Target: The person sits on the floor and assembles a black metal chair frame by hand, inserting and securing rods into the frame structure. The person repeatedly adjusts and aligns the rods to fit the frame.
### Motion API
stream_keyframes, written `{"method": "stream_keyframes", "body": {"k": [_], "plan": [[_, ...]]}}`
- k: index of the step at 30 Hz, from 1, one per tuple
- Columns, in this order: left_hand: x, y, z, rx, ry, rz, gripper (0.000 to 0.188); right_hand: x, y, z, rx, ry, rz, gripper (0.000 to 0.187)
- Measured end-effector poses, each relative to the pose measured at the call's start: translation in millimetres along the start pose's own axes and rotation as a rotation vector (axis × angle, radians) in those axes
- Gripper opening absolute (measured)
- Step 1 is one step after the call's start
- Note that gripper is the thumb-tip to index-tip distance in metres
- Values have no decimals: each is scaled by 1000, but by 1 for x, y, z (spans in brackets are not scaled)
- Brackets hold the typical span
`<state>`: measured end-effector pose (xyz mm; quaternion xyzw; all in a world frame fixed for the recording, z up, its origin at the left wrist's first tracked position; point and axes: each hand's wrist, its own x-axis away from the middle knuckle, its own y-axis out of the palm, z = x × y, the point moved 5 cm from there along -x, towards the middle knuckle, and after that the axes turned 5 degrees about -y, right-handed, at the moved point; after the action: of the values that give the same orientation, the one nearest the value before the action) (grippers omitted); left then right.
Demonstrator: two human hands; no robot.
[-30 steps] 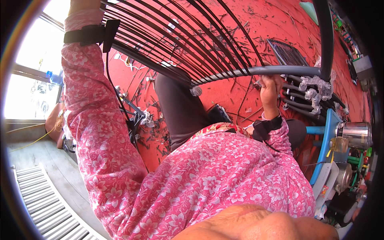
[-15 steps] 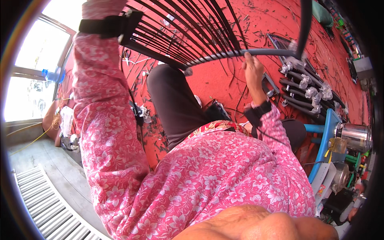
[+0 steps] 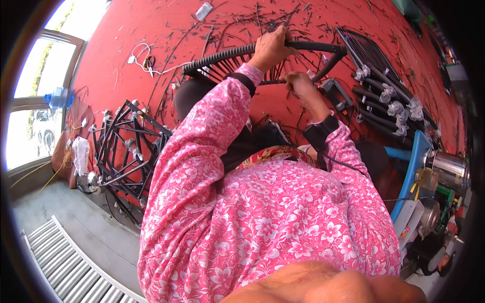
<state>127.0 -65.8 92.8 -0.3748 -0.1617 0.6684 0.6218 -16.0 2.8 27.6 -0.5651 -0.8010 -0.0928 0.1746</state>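
A black tubular frame [image 3: 323,47] with dark cords strung across it lies over my knees, its long far rail wound tightly with cord at the left. My left hand [image 3: 273,48] is closed over the middle of that far rail. Close to the frame's near rail, my right hand [image 3: 301,87] has its fingers curled in. What sits between those fingers is too small to make out. Strung cords [image 3: 227,68] run between the two rails, partly hidden behind my left wrist and sleeve.
Dark cord scraps litter the red floor [image 3: 166,25]. Black tubes with plastic-wrapped ends [image 3: 389,108] and a strung panel [image 3: 361,45] lie at right, near a blue stool [image 3: 411,166] bearing a metal container [image 3: 444,169]. More black frames [image 3: 131,146] stand at left. A white cable [image 3: 146,63] lies beyond.
My left hand has come from the far upper left to the centre, onto the rail. The strung frame has turned and dropped lower, exposing the black frames at left. My right hand has shifted slightly nearer.
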Motion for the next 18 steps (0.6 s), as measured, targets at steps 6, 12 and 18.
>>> {"method": "stream_keyframes", "body": {"k": [6,12,18], "plan": [[17,48,19,126,57,-189,55,77,-62,-36,16,-38,-28,29],[52,66,39,-147,188,-148,48,120,-83,-49,-26,-20,-22,27],[78,56,41,-239,296,-117,44,119,-95,-77,78,-114,-48,29]]}}
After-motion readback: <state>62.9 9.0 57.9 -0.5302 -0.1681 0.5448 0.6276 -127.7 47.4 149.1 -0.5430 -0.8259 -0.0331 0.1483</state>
